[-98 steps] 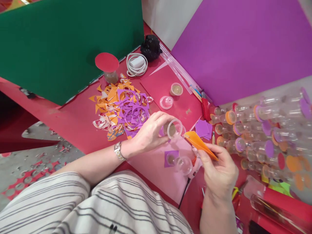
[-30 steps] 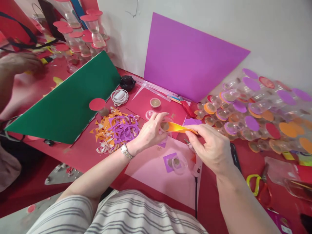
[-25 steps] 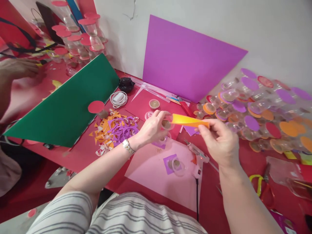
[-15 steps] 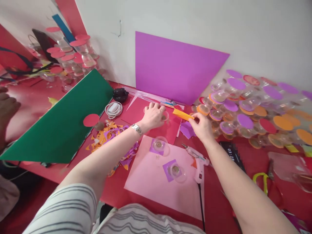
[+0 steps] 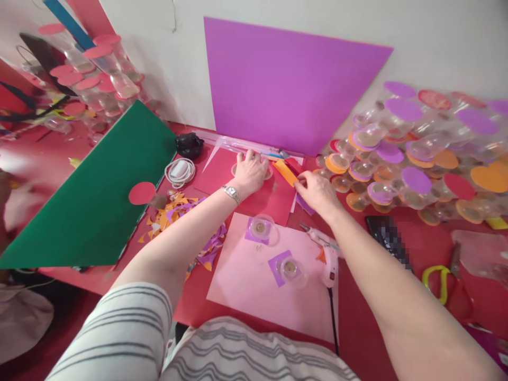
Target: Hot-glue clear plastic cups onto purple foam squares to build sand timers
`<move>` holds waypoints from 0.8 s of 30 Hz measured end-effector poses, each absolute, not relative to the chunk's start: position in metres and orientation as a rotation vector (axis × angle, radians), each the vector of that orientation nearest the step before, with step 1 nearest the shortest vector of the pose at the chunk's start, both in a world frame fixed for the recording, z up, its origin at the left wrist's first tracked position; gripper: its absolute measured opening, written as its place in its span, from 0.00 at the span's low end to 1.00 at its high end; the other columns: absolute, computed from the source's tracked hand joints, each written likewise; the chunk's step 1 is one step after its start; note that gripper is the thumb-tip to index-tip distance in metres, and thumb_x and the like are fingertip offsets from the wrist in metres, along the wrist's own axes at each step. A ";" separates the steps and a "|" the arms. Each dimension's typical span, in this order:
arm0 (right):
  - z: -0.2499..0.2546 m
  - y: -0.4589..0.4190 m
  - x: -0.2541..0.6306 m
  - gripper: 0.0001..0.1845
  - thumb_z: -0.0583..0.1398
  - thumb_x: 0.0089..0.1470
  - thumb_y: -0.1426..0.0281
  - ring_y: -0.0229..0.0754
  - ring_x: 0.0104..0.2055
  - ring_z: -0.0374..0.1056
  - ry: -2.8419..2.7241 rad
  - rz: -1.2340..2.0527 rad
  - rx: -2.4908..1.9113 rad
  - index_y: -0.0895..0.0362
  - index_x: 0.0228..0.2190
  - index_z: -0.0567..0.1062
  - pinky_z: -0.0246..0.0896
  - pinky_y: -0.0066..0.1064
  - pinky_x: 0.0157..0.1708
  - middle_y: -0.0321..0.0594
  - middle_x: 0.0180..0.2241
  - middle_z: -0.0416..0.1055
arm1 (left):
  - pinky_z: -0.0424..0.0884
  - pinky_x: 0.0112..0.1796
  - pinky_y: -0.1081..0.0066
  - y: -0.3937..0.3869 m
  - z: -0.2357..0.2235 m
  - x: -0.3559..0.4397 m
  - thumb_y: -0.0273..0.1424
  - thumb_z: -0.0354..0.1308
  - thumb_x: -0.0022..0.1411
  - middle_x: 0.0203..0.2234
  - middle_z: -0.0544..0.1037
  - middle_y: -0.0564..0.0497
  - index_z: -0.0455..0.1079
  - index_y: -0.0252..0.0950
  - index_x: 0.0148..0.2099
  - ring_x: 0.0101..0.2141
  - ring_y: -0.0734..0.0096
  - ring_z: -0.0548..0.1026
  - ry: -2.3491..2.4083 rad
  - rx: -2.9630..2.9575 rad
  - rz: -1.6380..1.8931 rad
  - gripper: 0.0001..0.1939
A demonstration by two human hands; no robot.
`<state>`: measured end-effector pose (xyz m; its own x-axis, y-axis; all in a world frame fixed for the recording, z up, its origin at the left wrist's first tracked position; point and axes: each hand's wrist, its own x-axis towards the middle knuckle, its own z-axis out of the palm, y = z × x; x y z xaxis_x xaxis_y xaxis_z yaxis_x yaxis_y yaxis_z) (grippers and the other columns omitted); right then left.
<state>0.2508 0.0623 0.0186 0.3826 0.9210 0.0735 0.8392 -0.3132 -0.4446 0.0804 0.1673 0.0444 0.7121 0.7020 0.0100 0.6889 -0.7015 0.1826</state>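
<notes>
My left hand, with a watch on the wrist, is curled over a clear plastic cup on the red sheet; its rims show on both sides of the fingers. My right hand pinches the near end of an orange paper strip, which lies low over the red sheet's right corner. Nearer me, a pink sheet bears two purple paper squares, each with a clear cup on it. A glue gun lies on the sheet's right side.
Purple board leans on the wall; a green board slants at left. Clear cups with coloured discs crowd the right. Paper scraps, a white cable, a phone and yellow-handled scissors lie around.
My right hand has moved left and down, bringing the orange strip close to the red sheet. My left hand stays at the cup. The camera view has shifted slightly.
</notes>
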 end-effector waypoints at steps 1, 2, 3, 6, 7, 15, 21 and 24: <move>0.023 0.056 0.251 0.07 0.61 0.53 0.70 0.51 0.39 0.75 -1.523 0.264 -2.231 0.55 0.36 0.77 0.67 0.44 0.44 0.45 0.35 0.79 | 0.56 0.56 0.42 0.167 0.047 0.080 0.26 0.52 0.64 0.50 0.75 0.35 0.69 0.32 0.54 0.58 0.41 0.62 1.138 2.746 0.124 0.16; 0.027 0.048 0.252 0.08 0.60 0.54 0.69 0.51 0.40 0.75 -1.524 0.261 -2.223 0.56 0.37 0.77 0.67 0.45 0.44 0.46 0.36 0.79 | 0.55 0.57 0.41 0.166 0.049 0.079 0.25 0.54 0.63 0.52 0.73 0.34 0.67 0.31 0.56 0.59 0.40 0.62 1.146 2.743 0.140 0.19; 0.031 0.039 0.252 0.08 0.60 0.55 0.69 0.50 0.40 0.75 -1.534 0.252 -2.198 0.55 0.37 0.77 0.67 0.45 0.45 0.45 0.36 0.79 | 0.54 0.58 0.41 0.165 0.052 0.076 0.25 0.55 0.61 0.54 0.71 0.34 0.65 0.29 0.59 0.60 0.39 0.61 1.140 2.746 0.169 0.23; 0.044 -0.001 0.249 0.09 0.60 0.54 0.68 0.48 0.37 0.75 -1.537 0.147 -2.049 0.55 0.37 0.77 0.70 0.43 0.43 0.42 0.35 0.79 | 0.57 0.59 0.43 0.156 0.063 0.057 0.25 0.58 0.58 0.60 0.66 0.34 0.61 0.30 0.63 0.62 0.38 0.58 1.072 2.711 0.319 0.30; 0.049 -0.016 0.246 0.09 0.60 0.55 0.66 0.47 0.36 0.75 -1.525 0.148 -2.015 0.54 0.37 0.77 0.70 0.42 0.42 0.41 0.34 0.79 | 0.58 0.59 0.44 0.151 0.066 0.046 0.25 0.59 0.58 0.59 0.66 0.36 0.62 0.32 0.62 0.62 0.41 0.59 1.033 2.679 0.389 0.29; 0.062 -0.115 0.211 0.18 0.60 0.60 0.53 0.46 0.40 0.76 -1.597 0.303 -1.865 0.51 0.45 0.76 0.74 0.41 0.42 0.42 0.40 0.78 | 0.71 0.54 0.57 0.080 0.057 -0.031 0.24 0.55 0.58 0.54 0.72 0.43 0.60 0.37 0.63 0.53 0.58 0.72 0.736 2.392 0.444 0.30; 0.038 -0.125 0.184 0.35 0.58 0.56 0.43 0.55 0.53 0.70 -1.842 0.230 -1.802 0.53 0.56 0.69 0.67 0.51 0.53 0.49 0.48 0.73 | 0.67 0.58 0.50 0.059 0.030 -0.022 0.30 0.66 0.56 0.58 0.69 0.39 0.54 0.38 0.66 0.59 0.51 0.67 0.696 2.415 0.447 0.39; 0.032 -0.124 0.172 0.32 0.60 0.58 0.49 0.54 0.50 0.70 -1.870 0.172 -1.824 0.54 0.56 0.67 0.67 0.52 0.52 0.49 0.46 0.73 | 0.66 0.58 0.49 0.058 0.021 -0.013 0.30 0.67 0.56 0.58 0.69 0.38 0.55 0.37 0.65 0.59 0.49 0.68 0.709 2.450 0.479 0.38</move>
<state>0.1724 -0.1245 0.0322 0.0396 0.9616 0.2716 0.8958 0.0863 -0.4360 -0.0129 0.0575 0.0213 0.7982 0.5745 0.1811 0.3825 -0.7156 0.5844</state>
